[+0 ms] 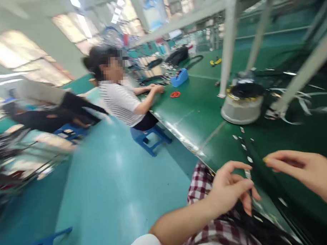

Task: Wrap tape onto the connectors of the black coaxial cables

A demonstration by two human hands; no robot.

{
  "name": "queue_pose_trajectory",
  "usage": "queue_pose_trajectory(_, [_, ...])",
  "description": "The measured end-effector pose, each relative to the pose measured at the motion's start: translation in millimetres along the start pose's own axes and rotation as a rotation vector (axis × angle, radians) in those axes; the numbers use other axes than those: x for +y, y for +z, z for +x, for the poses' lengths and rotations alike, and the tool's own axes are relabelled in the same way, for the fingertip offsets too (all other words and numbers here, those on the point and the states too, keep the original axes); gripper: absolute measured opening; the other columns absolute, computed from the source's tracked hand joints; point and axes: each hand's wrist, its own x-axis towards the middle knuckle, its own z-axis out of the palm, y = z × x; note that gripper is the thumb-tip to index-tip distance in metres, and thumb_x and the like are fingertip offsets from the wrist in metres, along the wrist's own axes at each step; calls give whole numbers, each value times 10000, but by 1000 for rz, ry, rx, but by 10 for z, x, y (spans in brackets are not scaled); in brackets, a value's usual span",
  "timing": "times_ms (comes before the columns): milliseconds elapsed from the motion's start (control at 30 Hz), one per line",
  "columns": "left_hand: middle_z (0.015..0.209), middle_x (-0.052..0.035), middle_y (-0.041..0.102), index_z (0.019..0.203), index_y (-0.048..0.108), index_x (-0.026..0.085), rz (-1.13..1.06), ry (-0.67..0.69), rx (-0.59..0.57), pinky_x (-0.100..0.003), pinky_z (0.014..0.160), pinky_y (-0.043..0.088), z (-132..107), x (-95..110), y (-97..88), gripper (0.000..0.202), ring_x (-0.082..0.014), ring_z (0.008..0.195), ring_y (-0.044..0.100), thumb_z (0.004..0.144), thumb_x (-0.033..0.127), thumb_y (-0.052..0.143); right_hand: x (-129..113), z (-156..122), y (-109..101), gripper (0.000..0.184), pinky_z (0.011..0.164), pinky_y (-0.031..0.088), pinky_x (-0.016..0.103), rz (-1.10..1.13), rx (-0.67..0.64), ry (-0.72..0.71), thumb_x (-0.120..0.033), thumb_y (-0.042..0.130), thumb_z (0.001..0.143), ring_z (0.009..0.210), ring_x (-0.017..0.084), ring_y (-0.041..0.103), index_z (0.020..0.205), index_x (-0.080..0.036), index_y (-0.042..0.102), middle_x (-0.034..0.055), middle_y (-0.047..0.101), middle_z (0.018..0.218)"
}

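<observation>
My left hand (pixel 231 189) is at the table's near edge, its fingers closed on a black cable with a small silvery-white end piece (pixel 248 174) between thumb and forefinger. More black cables (pixel 244 219) lie across my lap under that hand and run over the table edge. To the right, my right hand (pixel 304 169) hovers over the green tabletop in a pinch. A small yellow piece (pixel 265 159), blurred, shows at its fingertips. Beyond both hands, several small white-ended black strips (pixel 244 146) lie on the table.
A round grey-white container (pixel 242 105) stands beside white shelf posts (pixel 227 45). Further off are a blue tape dispenser (pixel 179 77), orange scissor handles (pixel 175 94) and a yellow tool (pixel 215 62). A co-worker (pixel 119 99) sits at the same table on a blue stool (pixel 150 139).
</observation>
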Motion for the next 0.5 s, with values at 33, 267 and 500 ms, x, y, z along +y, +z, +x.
queue_pose_trajectory(33, [694,-26,697,1214,496,169,23,-22,23,-229,359,484,7,-4,41,498,-148,360,591,825,384,721,-77,-162,98,128,724,526,473,112,-1,151,-447,651,838,867,350,707,926,-442,743,130,753,946])
queue_pose_trajectory(267, [746,-17,690,1241,491,192,172,-120,15,-198,372,484,148,-39,153,376,-111,391,586,915,316,634,-326,-396,265,249,687,483,290,382,-2,274,-426,701,812,738,182,622,851,-183,736,32,698,780])
queue_pose_trajectory(500, [781,-29,705,1278,484,187,260,-143,9,-207,397,502,148,-75,175,405,-115,410,610,918,285,640,-235,-457,298,182,622,427,234,323,0,191,-341,705,819,684,129,587,808,-161,731,10,694,731])
